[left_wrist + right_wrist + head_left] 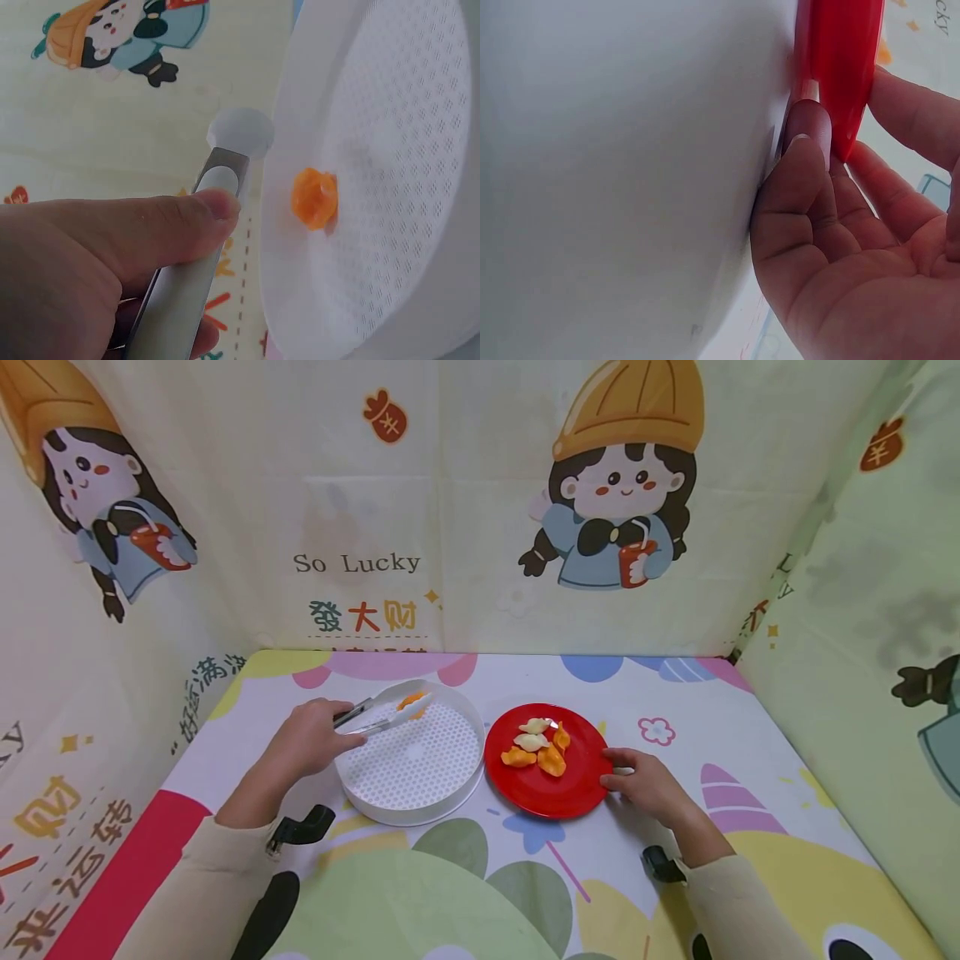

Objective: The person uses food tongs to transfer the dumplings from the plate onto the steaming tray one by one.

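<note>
My left hand (311,739) grips a pair of tongs (180,289) with metal and white arms and white tips. The tips reach over a round white steamer tray (480,760) with a perforated bottom. An orange dumpling (315,199) lies in the tray near its wall; in the left wrist view it appears apart from the visible tip, while in the head view it shows between the tong arms. At the right rim of a red plate (551,802), my right hand (648,785) pinches the edge, thumb on one side and fingers beneath. White dumplings (531,742) and orange dumplings (551,760) lie on the plate.
The tray and plate stand side by side on a table with a colourful printed cloth (517,902). Patterned cloth walls (480,527) enclose the table at the back, left and right. Black straps (303,827) with camera mounts sit at both wrists.
</note>
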A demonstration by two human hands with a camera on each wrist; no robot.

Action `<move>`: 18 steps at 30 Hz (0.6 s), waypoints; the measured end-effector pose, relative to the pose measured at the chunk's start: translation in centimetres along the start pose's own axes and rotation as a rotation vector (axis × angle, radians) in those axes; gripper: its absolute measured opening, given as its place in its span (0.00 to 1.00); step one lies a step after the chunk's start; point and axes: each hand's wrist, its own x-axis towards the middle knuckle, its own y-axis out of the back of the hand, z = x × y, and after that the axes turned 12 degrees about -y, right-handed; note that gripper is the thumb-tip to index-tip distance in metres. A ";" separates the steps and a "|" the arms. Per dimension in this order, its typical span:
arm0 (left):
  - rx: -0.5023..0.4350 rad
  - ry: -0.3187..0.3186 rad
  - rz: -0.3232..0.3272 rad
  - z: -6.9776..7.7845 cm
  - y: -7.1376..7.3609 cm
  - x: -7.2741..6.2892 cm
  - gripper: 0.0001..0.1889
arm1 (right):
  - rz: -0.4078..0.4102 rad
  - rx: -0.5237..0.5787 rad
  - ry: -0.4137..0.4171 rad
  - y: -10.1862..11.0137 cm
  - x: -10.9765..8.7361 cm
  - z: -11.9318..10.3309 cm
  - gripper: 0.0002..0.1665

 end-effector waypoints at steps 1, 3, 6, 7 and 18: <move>-0.005 -0.003 -0.001 0.3 0.0 -0.1 0.37 | -0.001 0.001 0.000 0.0 0.0 0.0 0.41; -0.010 -0.011 -0.002 1.0 0.0 -0.2 0.37 | -0.002 0.000 -0.001 0.0 0.0 0.0 0.41; -0.010 -0.041 0.001 1.7 -0.1 -0.3 0.36 | 0.001 -0.005 0.001 0.0 0.0 0.0 0.41; -0.007 -0.054 0.003 2.0 -0.2 -0.3 0.35 | 0.003 -0.007 0.002 0.0 0.0 0.0 0.41; 0.027 -0.212 -0.006 4.9 -1.9 -0.4 0.31 | 0.002 -0.009 0.007 0.0 0.1 0.0 0.40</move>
